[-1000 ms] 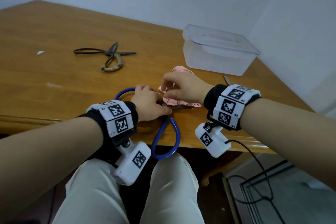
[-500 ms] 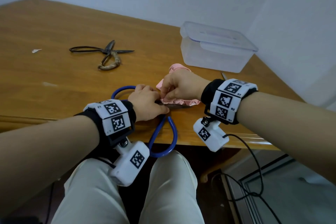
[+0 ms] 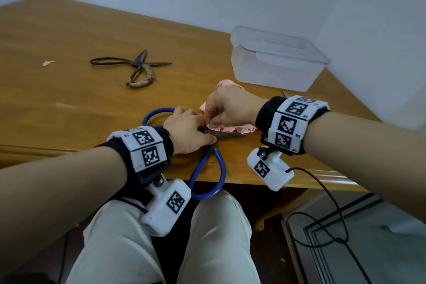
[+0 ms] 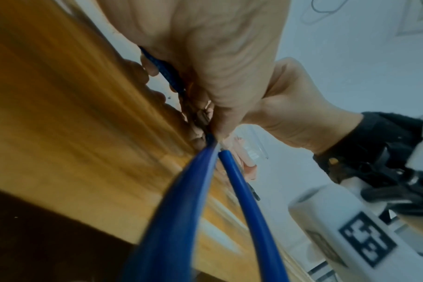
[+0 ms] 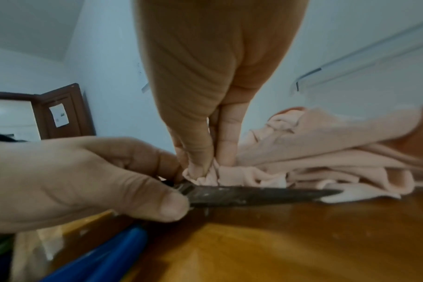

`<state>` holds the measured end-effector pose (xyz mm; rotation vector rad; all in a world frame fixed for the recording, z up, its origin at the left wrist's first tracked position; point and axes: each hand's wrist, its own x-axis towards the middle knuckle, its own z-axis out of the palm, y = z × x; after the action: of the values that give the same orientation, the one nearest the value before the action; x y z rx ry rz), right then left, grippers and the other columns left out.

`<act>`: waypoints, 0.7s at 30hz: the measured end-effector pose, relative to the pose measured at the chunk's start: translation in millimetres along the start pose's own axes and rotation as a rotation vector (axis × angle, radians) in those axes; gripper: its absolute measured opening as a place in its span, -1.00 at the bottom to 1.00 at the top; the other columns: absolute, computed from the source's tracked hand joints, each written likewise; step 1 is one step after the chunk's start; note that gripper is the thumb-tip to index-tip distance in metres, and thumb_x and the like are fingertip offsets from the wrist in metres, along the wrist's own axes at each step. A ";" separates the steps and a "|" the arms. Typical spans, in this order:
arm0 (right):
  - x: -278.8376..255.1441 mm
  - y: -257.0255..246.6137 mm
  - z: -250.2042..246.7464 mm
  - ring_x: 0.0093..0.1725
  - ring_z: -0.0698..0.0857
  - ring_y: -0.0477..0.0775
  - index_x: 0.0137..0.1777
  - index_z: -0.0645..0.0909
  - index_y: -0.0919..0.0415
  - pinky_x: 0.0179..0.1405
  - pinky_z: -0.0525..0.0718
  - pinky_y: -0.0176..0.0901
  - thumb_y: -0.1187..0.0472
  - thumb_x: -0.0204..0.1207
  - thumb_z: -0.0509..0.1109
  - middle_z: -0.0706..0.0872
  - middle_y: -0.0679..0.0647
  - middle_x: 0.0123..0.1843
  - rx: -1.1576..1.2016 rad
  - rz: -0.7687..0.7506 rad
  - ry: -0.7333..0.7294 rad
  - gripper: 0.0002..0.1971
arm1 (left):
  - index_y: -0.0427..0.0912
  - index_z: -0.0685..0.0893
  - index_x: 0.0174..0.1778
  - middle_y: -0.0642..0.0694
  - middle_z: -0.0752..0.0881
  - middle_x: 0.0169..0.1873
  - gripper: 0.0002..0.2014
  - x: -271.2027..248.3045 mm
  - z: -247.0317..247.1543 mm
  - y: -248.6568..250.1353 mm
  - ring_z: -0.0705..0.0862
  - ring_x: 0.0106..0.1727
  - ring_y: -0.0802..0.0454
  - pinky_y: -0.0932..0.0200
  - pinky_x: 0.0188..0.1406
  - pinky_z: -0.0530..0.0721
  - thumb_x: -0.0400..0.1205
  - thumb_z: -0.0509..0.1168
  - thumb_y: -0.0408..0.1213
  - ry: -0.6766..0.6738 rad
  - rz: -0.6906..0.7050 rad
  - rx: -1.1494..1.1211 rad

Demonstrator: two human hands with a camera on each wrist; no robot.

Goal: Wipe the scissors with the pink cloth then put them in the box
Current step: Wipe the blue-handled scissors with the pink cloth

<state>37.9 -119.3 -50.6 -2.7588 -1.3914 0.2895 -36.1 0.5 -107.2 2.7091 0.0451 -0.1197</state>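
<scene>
Left hand (image 3: 187, 130) gripping blue-handled dark-bladed scissors (image 5: 254, 195) mid-frame, blades pointing right under bunched pink cloth (image 5: 314, 158) pinched by right hand (image 3: 230, 108).

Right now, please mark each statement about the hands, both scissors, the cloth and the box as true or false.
1. The left hand holds the blue-handled scissors near the pivot. True.
2. The right hand pinches the pink cloth beside the blade. True.
3. The plastic box is open, its lid lying on the table. False: the lid sits on the box.
4. The dark old scissors lie inside the box. False: they lie on the table, left of the box.
5. The blue handles hang over the table's near edge. True.
</scene>
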 end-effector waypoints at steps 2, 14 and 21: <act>-0.4 -1.7 -1.3 0.01 0.65 -0.02 0.02 0.77 0.16 0.05 0.64 -0.12 0.21 0.51 0.46 0.74 0.02 0.00 -0.027 -0.011 -0.002 -0.87 | -0.11 0.64 0.29 -0.11 0.53 0.28 -0.56 -0.2 1.0 0.1 0.23 0.49 -0.14 0.03 0.33 0.32 0.61 0.28 0.10 0.008 0.004 0.002; 1.7 -2.1 -2.9 -0.06 0.68 -0.04 -0.01 0.78 0.19 -0.04 0.65 -0.20 0.19 0.47 0.51 0.75 0.01 -0.10 0.005 0.039 -0.018 -0.86 | -0.11 0.65 0.19 -0.12 0.53 0.28 -0.60 0.4 0.7 0.0 0.24 0.49 -0.13 0.02 0.33 0.33 0.60 0.29 0.10 0.010 0.006 0.005; 7.1 2.8 -7.7 -0.33 0.67 -0.22 -0.12 0.77 0.17 -0.17 0.70 -0.30 0.27 0.46 0.51 0.80 0.00 -0.16 0.044 0.101 0.025 -0.97 | -0.15 0.66 0.08 -0.12 0.55 0.26 -0.62 0.6 1.8 0.4 0.26 0.46 -0.13 0.02 0.30 0.36 0.60 0.29 0.10 0.031 0.004 0.023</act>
<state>45.7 -114.9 -44.4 -2.7915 -1.2269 0.2850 -35.7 -0.6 -108.7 2.7341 0.0476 -0.0778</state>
